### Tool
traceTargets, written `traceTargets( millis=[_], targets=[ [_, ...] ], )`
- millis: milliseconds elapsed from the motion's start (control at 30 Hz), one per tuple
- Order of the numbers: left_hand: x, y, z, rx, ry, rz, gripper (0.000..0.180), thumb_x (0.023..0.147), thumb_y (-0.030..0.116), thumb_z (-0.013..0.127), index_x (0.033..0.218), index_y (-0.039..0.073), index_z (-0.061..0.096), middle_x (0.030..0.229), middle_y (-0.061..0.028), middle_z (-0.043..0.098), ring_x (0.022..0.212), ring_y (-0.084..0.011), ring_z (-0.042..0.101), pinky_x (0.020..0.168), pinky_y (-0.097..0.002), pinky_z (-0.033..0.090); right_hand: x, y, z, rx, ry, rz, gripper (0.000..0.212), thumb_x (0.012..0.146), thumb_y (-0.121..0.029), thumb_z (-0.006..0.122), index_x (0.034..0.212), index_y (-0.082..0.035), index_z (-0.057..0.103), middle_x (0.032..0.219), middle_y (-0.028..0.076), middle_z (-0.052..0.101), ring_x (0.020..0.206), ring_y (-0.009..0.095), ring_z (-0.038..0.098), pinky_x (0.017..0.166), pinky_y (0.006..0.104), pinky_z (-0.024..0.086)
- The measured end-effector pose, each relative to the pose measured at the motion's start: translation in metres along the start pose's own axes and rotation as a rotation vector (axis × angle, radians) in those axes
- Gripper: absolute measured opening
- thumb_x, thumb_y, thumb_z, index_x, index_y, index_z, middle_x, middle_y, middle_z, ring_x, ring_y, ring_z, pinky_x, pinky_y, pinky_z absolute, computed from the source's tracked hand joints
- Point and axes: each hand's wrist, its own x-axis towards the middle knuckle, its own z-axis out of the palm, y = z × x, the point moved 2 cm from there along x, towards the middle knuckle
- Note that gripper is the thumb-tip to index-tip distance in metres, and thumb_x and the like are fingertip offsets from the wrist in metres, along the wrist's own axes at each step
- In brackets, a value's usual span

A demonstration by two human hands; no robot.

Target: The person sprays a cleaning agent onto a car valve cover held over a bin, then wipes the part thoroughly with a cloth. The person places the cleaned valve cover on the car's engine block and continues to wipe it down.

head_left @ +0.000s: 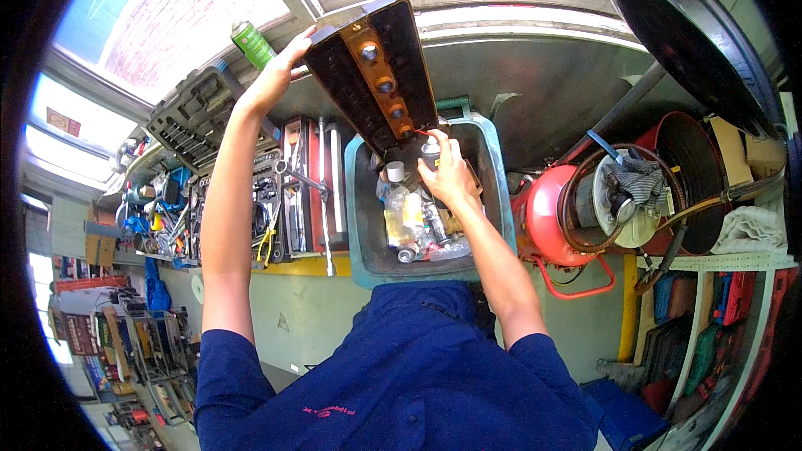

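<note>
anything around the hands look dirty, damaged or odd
Yes: the black cover, held up by the left hand with its lower end over the bin, has a brownish, stained-looking strip with round holes, unlike the dark panels beside it. Whether that is grime or damage, I cannot tell.

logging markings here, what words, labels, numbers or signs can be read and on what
Dark blue shirt: red lettering on the chest; I won't copy it.
Green can: printed label, too small to read.
Small sign at far left: too small to read.
Can in the right hand: no readable text.
</note>
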Motion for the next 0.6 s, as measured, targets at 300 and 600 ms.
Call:
traceTargets(
  millis=[300, 600],
  targets=[
    [0.005, -0.003, 0.000, -0.011, -0.007, -0.007, 0.082, 0.106, 0.069, 0.044, 0.172, 0.021, 0.031, 0.178, -0.0076, 0.028, 0.164, -0.0285, 0.022, 0.128, -0.0570, 0.023, -0.004, -0.005, -0.005, 0.011, 0.004, 0.008, 0.071, 0.086, -0.021, 0.082, 0.148, -0.027, 0.049, 0.119, 0.018, 0.059, 0.101, 0.045, 0.071, 0.085, 0.0542, 0.059],
    [0.013, -0.017, -0.001, -0.017, 0.033, 0.116, 0.082, 0.110, 0.062, 0.045, 0.170, 0.007, 0.031, 0.175, -0.0136, 0.033, 0.162, -0.0277, 0.027, 0.131, -0.0439, 0.020, 0.070, -0.108, -0.108, 0.075, 0.278, -0.327, 0.064, 0.083, -0.008, 0.083, 0.141, -0.006, 0.054, 0.123, 0.019, 0.065, 0.107, 0.031, 0.069, 0.096, 0.0415, 0.056]
  ],
)
